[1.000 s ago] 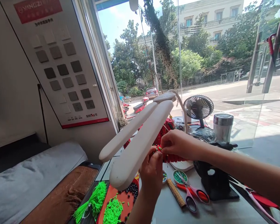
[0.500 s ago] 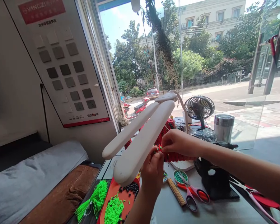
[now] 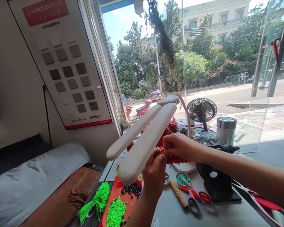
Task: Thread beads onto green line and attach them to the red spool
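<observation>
A small red beaded piece (image 3: 161, 150) with green and dark specks sits between my hands, behind the near lamp panel. My left hand (image 3: 154, 171) is closed around its lower left side, thumb and fingers pressed on it. From the right, my right hand (image 3: 177, 144) meets the edge of the piece with thumb and forefinger pinched together. What lies between those right fingertips is too small to make out. Larger red beadwork (image 3: 180, 158) shows behind and below the right hand, partly hidden by it.
A white two-panel lamp (image 3: 146, 143) hangs over the hands. An orange tray (image 3: 130, 206) holds green tube beads and black beads. Around the table are a green bundle (image 3: 94, 201), scissors (image 3: 194, 197), a wooden stick (image 3: 179, 194), a bead dish (image 3: 183, 178), a fan (image 3: 202, 109) and a metal canister (image 3: 226, 130).
The view has shifted slightly. Both hands stay at the red beaded piece in nearly the same pose, with the right hand marginally further left.
</observation>
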Demonstrator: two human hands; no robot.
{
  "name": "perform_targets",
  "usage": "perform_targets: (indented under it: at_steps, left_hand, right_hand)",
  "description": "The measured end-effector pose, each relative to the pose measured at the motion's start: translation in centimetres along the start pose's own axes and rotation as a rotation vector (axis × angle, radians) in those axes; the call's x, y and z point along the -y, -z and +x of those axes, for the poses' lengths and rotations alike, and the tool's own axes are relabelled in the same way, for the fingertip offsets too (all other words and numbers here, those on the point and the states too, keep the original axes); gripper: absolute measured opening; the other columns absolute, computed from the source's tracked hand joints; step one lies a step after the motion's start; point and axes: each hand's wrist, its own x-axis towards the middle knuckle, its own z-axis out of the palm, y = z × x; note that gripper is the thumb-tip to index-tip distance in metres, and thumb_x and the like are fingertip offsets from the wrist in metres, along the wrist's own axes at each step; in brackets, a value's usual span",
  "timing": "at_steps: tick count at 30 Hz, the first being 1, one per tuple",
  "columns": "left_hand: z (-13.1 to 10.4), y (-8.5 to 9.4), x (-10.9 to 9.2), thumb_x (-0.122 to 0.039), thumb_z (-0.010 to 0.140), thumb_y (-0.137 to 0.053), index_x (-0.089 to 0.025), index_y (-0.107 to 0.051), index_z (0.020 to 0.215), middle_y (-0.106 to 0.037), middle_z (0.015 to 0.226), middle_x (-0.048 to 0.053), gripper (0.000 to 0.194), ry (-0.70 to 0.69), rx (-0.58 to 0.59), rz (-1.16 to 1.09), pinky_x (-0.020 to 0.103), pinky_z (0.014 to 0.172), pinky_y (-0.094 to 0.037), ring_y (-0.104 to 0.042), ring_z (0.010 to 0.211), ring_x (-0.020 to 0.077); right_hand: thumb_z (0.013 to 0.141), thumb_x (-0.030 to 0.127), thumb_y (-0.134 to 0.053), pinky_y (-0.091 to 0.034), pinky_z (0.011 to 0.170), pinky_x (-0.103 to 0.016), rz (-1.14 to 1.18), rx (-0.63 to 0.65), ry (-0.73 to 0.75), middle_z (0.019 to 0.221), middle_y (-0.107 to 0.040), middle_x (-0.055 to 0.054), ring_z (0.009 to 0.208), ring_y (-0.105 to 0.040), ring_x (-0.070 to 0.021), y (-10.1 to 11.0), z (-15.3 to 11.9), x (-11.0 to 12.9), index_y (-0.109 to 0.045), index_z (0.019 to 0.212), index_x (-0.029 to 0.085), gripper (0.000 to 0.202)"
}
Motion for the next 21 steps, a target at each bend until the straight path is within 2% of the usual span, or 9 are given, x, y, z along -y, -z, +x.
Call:
perform_targets:
  at_steps: [2,4,6,8,10,12,15,21]
  left_hand:
    - [-0.4,1.1,-0.4,-0.011,0.076,-0.059,-0.019,-0.062,0.082,-0.063,0.088,0.004,0.01,0.021,-0.017,0.005,0.03,0.081,-0.05,-0.06,0.086,0.0152]
    - [-1.3,2.3,-0.9,-0.015,0.077,-0.058,-0.019,-0.061,0.079,-0.063,0.082,0.002,0.006,0.159,-0.01,-0.044,0.027,0.073,-0.049,-0.06,0.077,0.0133]
    - [-2.4,2.9,-1.6,-0.024,0.078,-0.058,-0.02,-0.06,0.077,-0.06,0.069,-0.001,0.005,0.487,0.098,-0.208,0.022,0.058,-0.046,-0.055,0.062,0.0103]
    - [-3.3,2.8,-2.2,-0.031,0.077,-0.058,-0.019,-0.06,0.081,-0.052,0.056,-0.004,0.012,0.874,0.278,-0.442,0.02,0.048,-0.038,-0.046,0.05,0.0081]
    - [-3.9,2.1,-2.6,-0.03,0.075,-0.06,-0.018,-0.058,0.092,-0.048,0.055,-0.006,0.022,1.098,0.385,-0.638,0.019,0.047,-0.032,-0.043,0.049,0.0074]
    - [-4.0,1.3,-2.8,-0.027,0.073,-0.061,-0.017,-0.055,0.099,-0.049,0.057,-0.005,0.028,1.154,0.384,-0.748,0.019,0.047,-0.029,-0.043,0.05,0.0073]
    - [-3.9,0.4,-2.6,-0.03,0.073,-0.061,-0.015,-0.057,0.093,-0.045,0.052,-0.007,0.025,1.146,0.329,-0.761,0.02,0.048,-0.028,-0.038,0.047,0.0067]
    - [-3.8,0.3,-2.4,-0.028,0.072,-0.06,-0.016,-0.058,0.086,-0.048,0.054,-0.005,0.019,1.13,0.269,-0.729,0.02,0.051,-0.033,-0.043,0.05,0.0082]
  right_hand:
    - [0.077,0.022,-0.058,-0.032,0.05,-0.022,-0.033,-0.078,0.021,0.058,-0.054,0.004,0.055,-0.045,-0.0094,0.2,-0.9,-0.3,-0.053,0.066,0.018,0.012]
    - [0.082,0.021,-0.052,-0.035,0.053,-0.022,-0.079,-0.125,0.057,0.063,-0.056,0.003,0.057,-0.048,-0.01,0.2,-1.8,-0.6,-0.055,0.072,0.018,0.011]
    - [0.081,0.018,-0.053,-0.036,0.056,-0.022,-0.142,-0.113,0.133,0.066,-0.058,0.002,0.061,-0.051,-0.0106,-0.3,-2.7,-0.8,-0.057,0.07,0.019,0.011]
    - [0.079,0.014,-0.055,-0.037,0.06,-0.023,-0.226,-0.086,0.223,0.068,-0.059,0.001,0.066,-0.053,-0.012,-1.2,-3.2,-0.9,-0.057,0.067,0.019,0.014]
    - [0.079,0.01,-0.053,-0.037,0.06,-0.025,-0.331,-0.09,0.279,0.069,-0.06,-0.001,0.067,-0.053,-0.0143,-2.1,-3.5,-0.9,-0.057,0.066,0.018,0.016]
    - [0.078,0.007,-0.052,-0.036,0.059,-0.028,-0.439,-0.114,0.303,0.07,-0.06,-0.002,0.066,-0.053,-0.0167,-3.0,-3.6,-0.8,-0.057,0.068,0.018,0.016]
    - [0.073,0.004,-0.053,-0.035,0.054,-0.03,-0.576,-0.148,0.29,0.07,-0.06,-0.004,0.066,-0.054,-0.0202,-3.7,-3.9,-0.1,-0.058,0.068,0.018,0.015]
    - [0.065,-0.004,-0.049,-0.036,0.046,-0.03,-0.745,-0.121,0.151,0.064,-0.059,-0.01,0.059,-0.057,-0.024,-4.1,-4.0,3.2,-0.06,0.068,0.012,0.02]
